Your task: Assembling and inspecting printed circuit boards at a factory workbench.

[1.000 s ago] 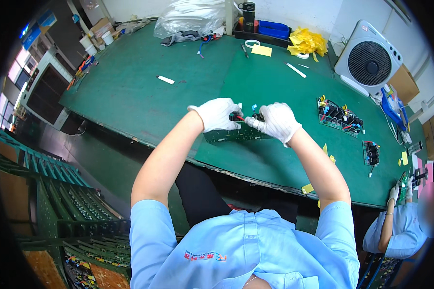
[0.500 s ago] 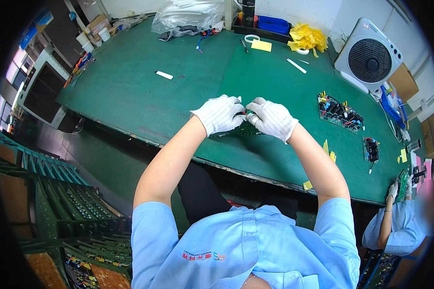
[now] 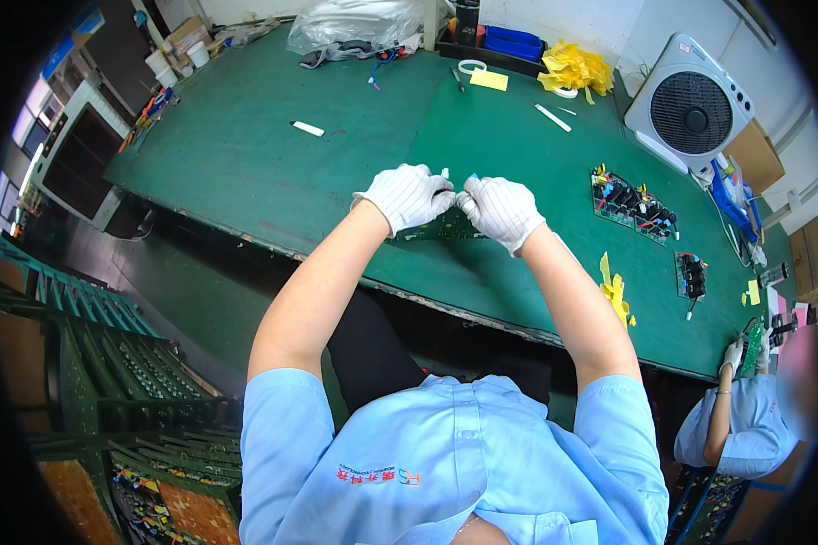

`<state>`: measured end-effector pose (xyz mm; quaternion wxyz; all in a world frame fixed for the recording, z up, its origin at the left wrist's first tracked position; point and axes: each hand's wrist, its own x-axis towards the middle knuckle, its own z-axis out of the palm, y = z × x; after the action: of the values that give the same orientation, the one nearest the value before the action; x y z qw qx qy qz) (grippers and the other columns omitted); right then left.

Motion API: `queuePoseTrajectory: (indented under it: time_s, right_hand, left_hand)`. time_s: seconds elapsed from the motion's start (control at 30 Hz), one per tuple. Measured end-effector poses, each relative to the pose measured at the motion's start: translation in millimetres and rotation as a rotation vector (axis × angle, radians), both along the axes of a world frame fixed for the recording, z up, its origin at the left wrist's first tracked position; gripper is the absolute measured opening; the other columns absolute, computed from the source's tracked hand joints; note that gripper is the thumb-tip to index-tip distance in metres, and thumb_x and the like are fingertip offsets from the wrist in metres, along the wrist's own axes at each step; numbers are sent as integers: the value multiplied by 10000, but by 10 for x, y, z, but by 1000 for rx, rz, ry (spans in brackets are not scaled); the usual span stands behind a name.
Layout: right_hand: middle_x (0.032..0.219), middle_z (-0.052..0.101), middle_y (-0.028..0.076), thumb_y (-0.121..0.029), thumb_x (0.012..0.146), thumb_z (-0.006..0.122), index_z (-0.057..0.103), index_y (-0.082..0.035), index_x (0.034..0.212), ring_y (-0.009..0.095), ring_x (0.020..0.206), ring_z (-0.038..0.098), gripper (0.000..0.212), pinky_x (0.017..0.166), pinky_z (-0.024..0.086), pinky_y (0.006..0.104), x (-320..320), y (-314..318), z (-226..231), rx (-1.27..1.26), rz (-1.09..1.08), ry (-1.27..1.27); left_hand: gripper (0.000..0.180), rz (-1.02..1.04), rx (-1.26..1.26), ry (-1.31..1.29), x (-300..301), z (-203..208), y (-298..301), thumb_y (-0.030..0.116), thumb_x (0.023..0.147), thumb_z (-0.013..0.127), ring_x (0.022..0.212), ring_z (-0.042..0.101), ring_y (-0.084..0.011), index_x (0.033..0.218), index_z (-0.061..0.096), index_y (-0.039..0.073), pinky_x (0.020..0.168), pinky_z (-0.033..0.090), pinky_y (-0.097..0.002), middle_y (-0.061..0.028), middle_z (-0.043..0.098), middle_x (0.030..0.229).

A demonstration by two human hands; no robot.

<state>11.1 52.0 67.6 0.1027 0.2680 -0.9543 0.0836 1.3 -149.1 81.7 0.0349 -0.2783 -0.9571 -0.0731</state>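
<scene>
My left hand [image 3: 405,196] wears a white striped glove, its fingers curled round the left part of a green circuit board [image 3: 441,227] above the bench. Parts on the board are mostly hidden; a small white piece [image 3: 444,173] sticks up by the left fingertips. Also gloved, my right hand [image 3: 502,212] is closed at the board's right part, fingertips pinched close to the left ones. A bit of blue [image 3: 473,176] shows at its fingers; what it pinches is hidden.
Populated circuit boards [image 3: 634,206] and a smaller one [image 3: 690,276] lie right on the green bench [image 3: 273,173]. Yellow tape pieces [image 3: 613,289] lie beside my right forearm. A fan [image 3: 691,104] stands back right; a white-handled tool [image 3: 308,129] lies ahead. A co-worker [image 3: 732,413] sits at right.
Both hands have shifted slightly away from me and to the left with the board. My right hand has turned, and its fingers are curled more tightly.
</scene>
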Motion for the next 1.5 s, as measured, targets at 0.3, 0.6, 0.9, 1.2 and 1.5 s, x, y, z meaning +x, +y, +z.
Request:
queuePoseTrajectory:
  time_s: [0.3, 0.6, 0.9, 1.2, 1.5]
  right_hand:
    - [866, 687, 158, -392, 980, 453, 610, -102, 964, 366, 837, 663, 331, 703, 527, 499, -18, -21, 5, 0, -28, -20]
    - [911, 687, 159, -398, 974, 462, 623, -102, 972, 366, 879, 659, 338, 739, 524, 497, 56, -52, 39, -4, -78, -64]
    - [864, 687, 163, -378, 978, 466, 603, -92, 956, 367, 838, 664, 318, 722, 525, 504, 56, -50, -44, -20, -78, 4]
    - [843, 693, 178, -376, 981, 450, 634, -94, 923, 375, 812, 673, 342, 726, 531, 501, 22, -235, -82, -97, -219, 2]
    - [890, 710, 183, -395, 965, 459, 688, -85, 922, 374, 841, 693, 388, 754, 549, 496, 33, -274, -43, -132, -305, -19]
  left_hand:
    - [491, 115, -101, -72, 42, 65, 76, 561, 983, 392, 923, 666, -374, 1130, 691, 200, 797, 538, -491, -171, 691, 959]
    - [477, 151, -108, -45, 97, 12, 89, 528, 996, 371, 918, 672, -369, 1077, 691, 183, 795, 538, -496, -168, 700, 958]
    - [489, 204, -156, -141, 148, 86, 144, 495, 999, 355, 982, 683, -336, 1131, 687, 161, 838, 538, -479, -123, 717, 1052]
    - [478, 285, -67, -155, 57, -34, 128, 454, 1012, 319, 1003, 663, -369, 1224, 628, 157, 880, 520, -491, -165, 698, 1102]
    - [517, 373, 5, -116, 176, 57, 222, 450, 1005, 347, 923, 690, -378, 1430, 480, 187, 837, 538, -497, -187, 714, 1030]
